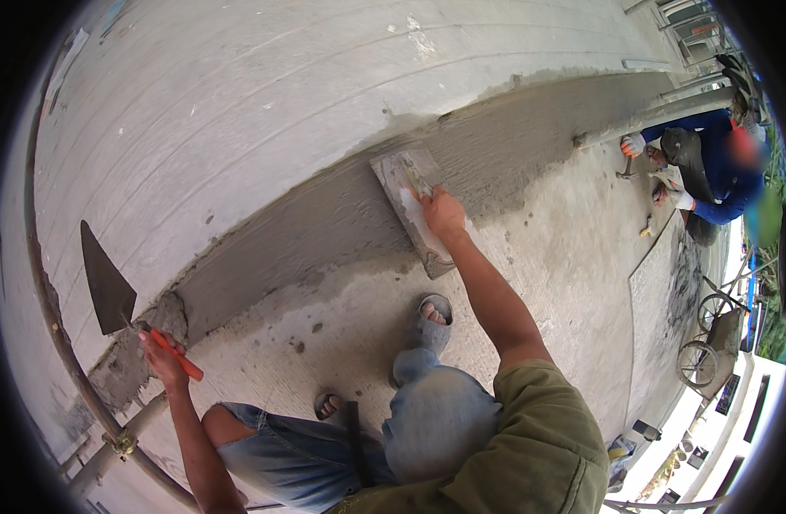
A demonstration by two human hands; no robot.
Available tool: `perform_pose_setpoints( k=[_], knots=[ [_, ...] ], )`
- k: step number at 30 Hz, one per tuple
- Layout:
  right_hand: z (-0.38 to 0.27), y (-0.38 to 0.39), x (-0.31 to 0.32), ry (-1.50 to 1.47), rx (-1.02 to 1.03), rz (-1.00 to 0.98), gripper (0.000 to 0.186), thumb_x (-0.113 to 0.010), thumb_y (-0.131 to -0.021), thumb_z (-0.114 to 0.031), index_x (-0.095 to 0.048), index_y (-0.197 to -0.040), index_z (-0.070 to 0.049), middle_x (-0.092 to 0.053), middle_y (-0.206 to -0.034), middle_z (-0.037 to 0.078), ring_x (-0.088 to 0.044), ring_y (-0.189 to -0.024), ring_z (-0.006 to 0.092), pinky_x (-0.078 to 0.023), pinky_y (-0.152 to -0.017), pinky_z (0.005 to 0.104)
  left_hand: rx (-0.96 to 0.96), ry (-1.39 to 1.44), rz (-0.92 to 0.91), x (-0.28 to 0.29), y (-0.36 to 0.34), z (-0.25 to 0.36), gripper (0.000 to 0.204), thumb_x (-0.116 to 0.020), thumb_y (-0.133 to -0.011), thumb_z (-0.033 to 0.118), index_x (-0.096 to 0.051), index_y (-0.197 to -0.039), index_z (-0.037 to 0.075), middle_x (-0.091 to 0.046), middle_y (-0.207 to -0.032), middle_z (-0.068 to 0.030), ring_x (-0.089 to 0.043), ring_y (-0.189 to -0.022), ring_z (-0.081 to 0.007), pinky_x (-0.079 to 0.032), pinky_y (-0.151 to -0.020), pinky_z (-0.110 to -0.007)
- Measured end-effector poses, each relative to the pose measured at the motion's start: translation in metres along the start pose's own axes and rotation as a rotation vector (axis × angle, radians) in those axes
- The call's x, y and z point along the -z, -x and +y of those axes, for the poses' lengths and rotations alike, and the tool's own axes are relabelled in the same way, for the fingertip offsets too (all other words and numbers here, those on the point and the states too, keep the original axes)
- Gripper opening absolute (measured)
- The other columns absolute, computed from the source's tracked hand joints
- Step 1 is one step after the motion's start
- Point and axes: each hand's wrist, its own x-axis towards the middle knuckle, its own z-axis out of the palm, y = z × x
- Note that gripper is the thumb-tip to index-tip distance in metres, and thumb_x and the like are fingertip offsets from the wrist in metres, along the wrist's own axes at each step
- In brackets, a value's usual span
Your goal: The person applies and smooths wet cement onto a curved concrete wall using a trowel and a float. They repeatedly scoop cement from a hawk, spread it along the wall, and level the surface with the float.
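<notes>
My left hand point(164, 361) is closed round the orange-red handle of a pointed trowel point(107, 281), whose grey blade points up and away against the wall. In my right hand point(443, 213) is the handle of a long rectangular plastering float point(407, 199), smeared with mortar. The float lies flat across a band of wet grey mortar point(298, 227) that runs along the foot of the pale wall point(264, 94). Below the trowel, a rough, lumpy patch of mortar point(166, 319) ends the smooth band.
Bamboo poles point(43, 283) tied with a cord point(121, 443) stand at left. A co-worker in blue point(720, 163) crouches at far right, with a hammer point(627, 169) in a gloved hand. A long pole point(654, 118) lies near them; a wheelbarrow point(720, 351) stands at right.
</notes>
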Motion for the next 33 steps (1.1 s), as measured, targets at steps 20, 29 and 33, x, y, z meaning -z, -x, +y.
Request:
perform_pose_setpoints(
  k=[20,29,33],
  knots=[
    [0.076,-0.093,0.029,0.1,-0.023,-0.01,0.034,-0.05,-0.087,-0.034,-0.054,-0.105,-0.006,-0.063,-0.099,0.021,-0.058,-0.096,0.0382,-0.045,-0.082,0.046,0.031,-0.073,-0.053,-0.038,-0.011,0.0,0.05,-0.033,-0.093,0.057,-0.043,-0.085,0.01,-0.043,-0.062,-0.0015,-0.043,-0.047,-0.012,-0.038,-0.044,-0.026],
    [0.04,-0.061,0.001,0.051,-0.002,-0.031,0.034,-0.049,-0.088,-0.032,-0.054,-0.104,-0.003,-0.063,-0.097,0.022,-0.059,-0.095,0.0393,-0.046,-0.082,0.0454,0.031,-0.06,-0.065,-0.037,-0.012,0.0,0.05,-0.033,-0.093,0.058,-0.044,-0.084,0.01,-0.043,-0.061,-0.0015,-0.043,-0.047,-0.0119,-0.037,-0.043,-0.026],
    [0.012,-0.038,-0.015,0.006,0.021,-0.041,0.033,-0.05,-0.088,-0.031,-0.054,-0.103,-0.002,-0.063,-0.095,0.023,-0.059,-0.094,0.039,-0.046,-0.081,0.0455,0.032,-0.044,-0.063,-0.028,-0.01,-0.003,0.051,-0.033,-0.093,0.058,-0.044,-0.084,0.009,-0.043,-0.061,-0.0015,-0.043,-0.047,-0.0118,-0.037,-0.043,-0.025]
  ],
)
